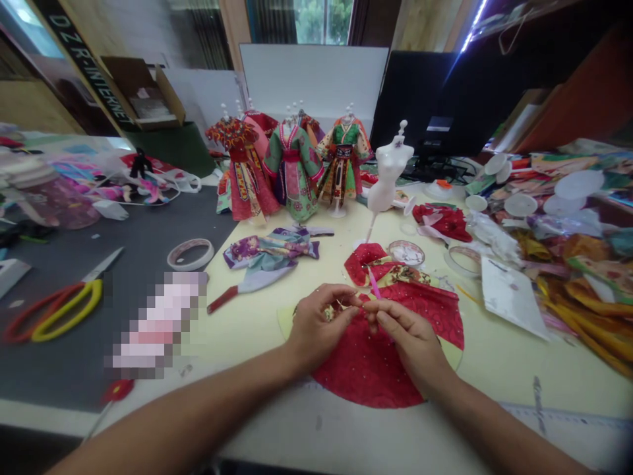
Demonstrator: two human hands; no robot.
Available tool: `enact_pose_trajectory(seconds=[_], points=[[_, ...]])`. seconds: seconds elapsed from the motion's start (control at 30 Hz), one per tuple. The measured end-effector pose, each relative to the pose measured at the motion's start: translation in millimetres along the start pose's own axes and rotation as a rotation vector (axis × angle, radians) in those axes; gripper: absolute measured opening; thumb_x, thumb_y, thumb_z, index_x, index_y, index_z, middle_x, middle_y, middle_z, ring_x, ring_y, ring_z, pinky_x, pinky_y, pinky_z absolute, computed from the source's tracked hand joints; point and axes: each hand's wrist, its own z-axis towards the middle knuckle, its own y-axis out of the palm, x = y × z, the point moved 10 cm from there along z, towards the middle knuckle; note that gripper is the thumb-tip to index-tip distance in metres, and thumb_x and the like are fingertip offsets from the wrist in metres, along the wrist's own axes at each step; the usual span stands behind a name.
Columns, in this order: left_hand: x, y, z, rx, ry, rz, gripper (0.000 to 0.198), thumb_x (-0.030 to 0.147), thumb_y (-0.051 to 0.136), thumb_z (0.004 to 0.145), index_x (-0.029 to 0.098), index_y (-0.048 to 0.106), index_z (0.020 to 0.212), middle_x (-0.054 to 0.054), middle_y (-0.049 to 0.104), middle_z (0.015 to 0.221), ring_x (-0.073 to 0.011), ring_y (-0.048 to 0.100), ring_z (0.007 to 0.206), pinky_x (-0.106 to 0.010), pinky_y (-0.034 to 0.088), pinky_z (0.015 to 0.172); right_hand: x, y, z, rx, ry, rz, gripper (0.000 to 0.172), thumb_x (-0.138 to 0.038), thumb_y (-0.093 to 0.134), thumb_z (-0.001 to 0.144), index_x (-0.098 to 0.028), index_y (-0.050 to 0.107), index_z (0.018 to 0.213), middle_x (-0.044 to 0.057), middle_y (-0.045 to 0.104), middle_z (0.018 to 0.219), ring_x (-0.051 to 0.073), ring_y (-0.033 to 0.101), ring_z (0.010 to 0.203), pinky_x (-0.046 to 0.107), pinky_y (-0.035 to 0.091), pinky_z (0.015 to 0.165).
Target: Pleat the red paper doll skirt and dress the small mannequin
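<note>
A left hand [319, 326] and a right hand [408, 340] are held close together above a round red cloth [368, 373], with their fingertips almost meeting, so that the small work seems to be kept raised where it can be seen and steadied. The left fingers [346, 297] are curled closed around a small patterned scrap [328, 312], most of which is hidden by them. A pink stick [374, 284] appears to be pinched by the right thumb and forefinger, although the exact grip is partly hidden. The red cloth is spread flat on a pale yellow card [452, 353], apparently so that it is kept smooth and separate from the table [277, 422]. Taking the hands as the centre, a red patterned cloth [378, 264] is placed at 12 o'clock within easy reach, and a clear round dish [406, 253] is set just beyond it toward 1 o'clock. Dressed display stands [294, 168] and a bare white dress form [388, 168] are lined up farther off between 11 and 1 o'clock, as if kept for reference. Scissors [64, 310] are left on a grey mat [123, 264] at 9 o'clock, away from the hands, while a heap of fabric strips [578, 251] is banked at 2 o'clock.
</note>
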Motion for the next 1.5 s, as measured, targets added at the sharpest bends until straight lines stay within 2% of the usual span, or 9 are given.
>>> enact_pose_trajectory(seconds=[0.17,0.33,0.67,0.87,1.1,1.2,1.3,1.37,1.5], points=[[-2,-4.5,0,0.039,-0.026,0.056,0.021,0.011,0.062,0.073,0.018,0.06,0.092,-0.002,0.065,0.082,-0.0122,0.062,0.077,-0.025,0.049,0.072,-5,5,-1,-0.018,-0.003,-0.065,0.027,-0.036,0.054,0.083,-0.023,0.064,0.104,0.002,0.063,0.082,0.013,0.058,0.072,0.026,0.049,0.07],[-1,-6.6,0,0.056,0.006,0.103,0.023,0.01,0.062,0.072,0.018,0.059,0.093,-0.001,0.065,0.081,-0.0131,0.062,0.077,-0.026,0.049,0.074,-11,9,-1,-0.051,-0.047,-0.068,0.028,-0.035,0.054,0.083,-0.023,0.064,0.106,0.003,0.062,0.082,0.012,0.058,0.071,0.027,0.05,0.07],[25,-8.9,-5,0.103,0.295,0.271,0.023,0.009,0.058,0.076,0.02,0.058,0.096,-0.003,0.065,0.078,-0.0158,0.058,0.077,-0.031,0.047,0.073,-9,14,-3,-0.112,-0.065,-0.034,0.03,-0.033,0.054,0.083,-0.026,0.062,0.112,0.003,0.059,0.083,0.012,0.057,0.072,0.027,0.05,0.07],[43,-4.4,-13,0.114,0.51,0.428,0.024,0.008,0.054,0.077,0.019,0.057,0.098,-0.003,0.067,0.076,-0.0158,0.055,0.072,-0.032,0.043,0.071,-1,16,-4,-0.135,-0.015,0.019,0.03,-0.032,0.055,0.084,-0.029,0.06,0.114,0.002,0.06,0.087,0.012,0.056,0.075,0.026,0.048,0.073],[45,-0.5,-16,0.096,0.587,0.517,0.025,0.009,0.054,0.077,0.019,0.058,0.099,-0.002,0.065,0.07,-0.0154,0.055,0.071,-0.032,0.043,0.073,2,18,-6,-0.171,0.006,0.061,0.033,-0.032,0.052,0.086,-0.026,0.058,0.118,0.003,0.06,0.087,0.013,0.056,0.076,0.028,0.048,0.074],[43,-2.1,-14,0.101,0.548,0.503,0.024,0.009,0.055,0.077,0.019,0.058,0.098,-0.003,0.065,0.073,-0.0161,0.055,0.071,-0.032,0.043,0.071,-2,18,-6,-0.171,-0.007,0.011,0.034,-0.033,0.052,0.085,-0.026,0.058,0.118,0.003,0.06,0.087,0.013,0.057,0.075,0.028,0.049,0.072],[36,-7.4,-7,0.102,0.423,0.397,0.025,0.008,0.055,0.076,0.019,0.059,0.098,-0.004,0.066,0.076,-0.0156,0.055,0.072,-0.032,0.044,0.071,-5,19,-4,-0.171,-0.008,-0.025,0.034,-0.034,0.053,0.084,-0.026,0.058,0.117,0.004,0.06,0.088,0.013,0.057,0.074,0.027,0.05,0.07],[23,-10.4,1,0.077,0.253,0.264,0.025,0.009,0.056,0.074,0.018,0.059,0.097,-0.003,0.065,0.075,-0.0147,0.056,0.072,-0.031,0.046,0.071,-7,20,-4,-0.174,-0.007,-0.032,0.034,-0.034,0.053,0.084,-0.025,0.059,0.116,0.004,0.06,0.088,0.012,0.057,0.073,0.026,0.049,0.07],[-21,-5.2,8,0.002,-0.217,-0.14,0.025,0.017,0.061,0.072,0.016,0.056,0.097,-0.001,0.063,0.073,-0.0113,0.057,0.062,-0.025,0.046,0.059,-9,17,-4,-0.161,-0.016,-0.068,0.033,-0.032,0.052,0.084,-0.025,0.057,0.116,0.003,0.058,0.09,0.012,0.057,0.075,0.026,0.049,0.072]])
